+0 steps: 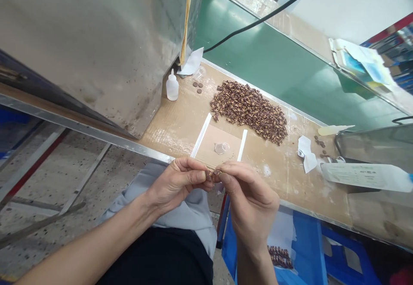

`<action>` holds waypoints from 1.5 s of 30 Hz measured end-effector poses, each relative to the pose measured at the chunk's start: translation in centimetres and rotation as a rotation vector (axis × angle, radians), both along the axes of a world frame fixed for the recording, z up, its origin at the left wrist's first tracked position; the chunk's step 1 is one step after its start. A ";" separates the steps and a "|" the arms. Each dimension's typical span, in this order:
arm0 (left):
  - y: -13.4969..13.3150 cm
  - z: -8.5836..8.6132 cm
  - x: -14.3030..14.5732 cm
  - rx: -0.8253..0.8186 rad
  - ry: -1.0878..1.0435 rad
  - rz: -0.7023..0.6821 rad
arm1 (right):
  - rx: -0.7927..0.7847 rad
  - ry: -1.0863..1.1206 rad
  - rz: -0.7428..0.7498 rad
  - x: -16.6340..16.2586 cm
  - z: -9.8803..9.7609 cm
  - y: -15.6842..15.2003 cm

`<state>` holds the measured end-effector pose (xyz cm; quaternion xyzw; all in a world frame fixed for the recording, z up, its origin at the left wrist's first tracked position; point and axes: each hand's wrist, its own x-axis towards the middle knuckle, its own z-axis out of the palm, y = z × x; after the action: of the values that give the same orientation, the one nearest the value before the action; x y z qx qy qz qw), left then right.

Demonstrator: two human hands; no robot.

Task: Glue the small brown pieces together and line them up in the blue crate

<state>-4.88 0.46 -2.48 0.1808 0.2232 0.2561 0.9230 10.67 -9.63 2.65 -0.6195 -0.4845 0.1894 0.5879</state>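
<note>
My left hand (190, 177) pinches a small brown-and-gold piece (209, 175) between thumb and forefinger. On its right side, the thumb and fingertips of my right hand (243, 186) close on the same spot; whether they grip that piece or a second one is partly hidden. Both hands are held over my lap at the bench's front edge. Just beyond them lies a brown board (206, 145) with a small clear round item (221, 148) on it, flanked by two white strips. A large heap of similar small brown-and-gold pieces (250, 111) is spread behind the board.
At the left stands a white squeeze bottle (172, 87) near several brown discs (197, 86). To the right are crumpled white paper (306, 154), another squeeze bottle (334, 129) and a large labelled bottle (368, 176). Below, a blue bin (306, 250) holds rows of brown pieces. Metal panels flank the bench.
</note>
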 end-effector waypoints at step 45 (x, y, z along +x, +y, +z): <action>-0.4 2.3 -0.1 -0.034 0.177 0.035 | 0.121 -0.252 -0.055 0.7 -2.4 -0.9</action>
<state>-5.01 0.03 -0.16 0.1832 0.3114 0.2512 0.8980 11.40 -10.51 0.30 -0.6149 -0.5477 0.0644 0.5638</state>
